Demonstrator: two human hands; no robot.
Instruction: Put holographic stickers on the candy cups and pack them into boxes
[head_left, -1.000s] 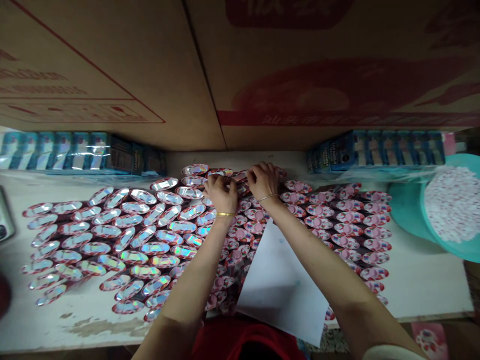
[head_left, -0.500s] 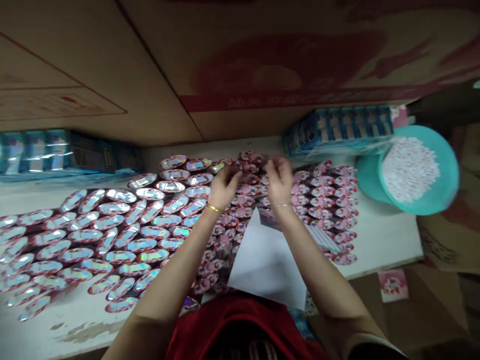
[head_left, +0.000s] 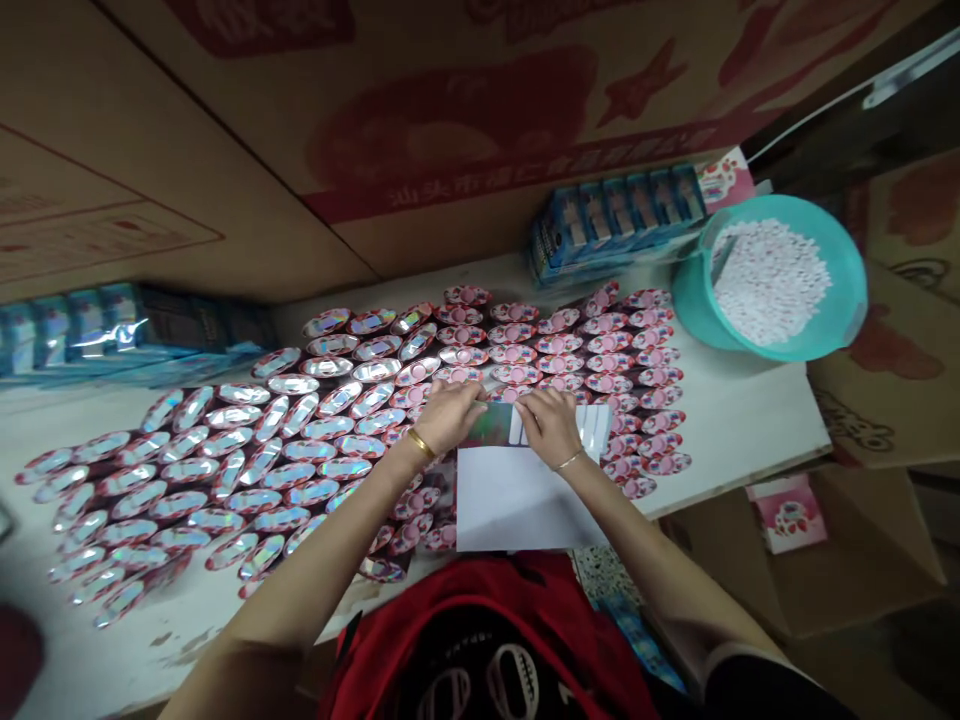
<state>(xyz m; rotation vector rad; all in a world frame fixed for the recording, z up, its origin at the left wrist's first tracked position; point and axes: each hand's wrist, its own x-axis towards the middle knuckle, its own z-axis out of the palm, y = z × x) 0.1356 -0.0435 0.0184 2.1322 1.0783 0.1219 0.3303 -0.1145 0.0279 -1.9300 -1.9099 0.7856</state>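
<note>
My left hand [head_left: 448, 414], with a gold bangle at the wrist, is closed on the left end of a narrow glossy sheet [head_left: 491, 424]. That sheet is dark greenish on the left and carries white bars toward the right; its exact kind I cannot make out. My right hand [head_left: 551, 426], wearing a thin bracelet, has its fingers closed at the middle of the same sheet. Just below lies white paper [head_left: 517, 500], close to my body. Around both hands stand many small oval-topped packs: pink-topped ones [head_left: 512, 354] ahead and right, shiny silver-topped ones [head_left: 330, 428] left.
A turquoise bucket [head_left: 694, 300] of small white pieces stands at the table's right end. Blue boxes in plastic wrap [head_left: 615, 225] sit at the back, with more blue boxes [head_left: 112, 330] at left. Large cartons [head_left: 450, 130] wall off the rear. An open carton [head_left: 862, 560] is below right.
Both hands have come back toward my body from the far pink-topped packs and now grip the barred sheet. The white paper lies straighter. The camera view has shifted.
</note>
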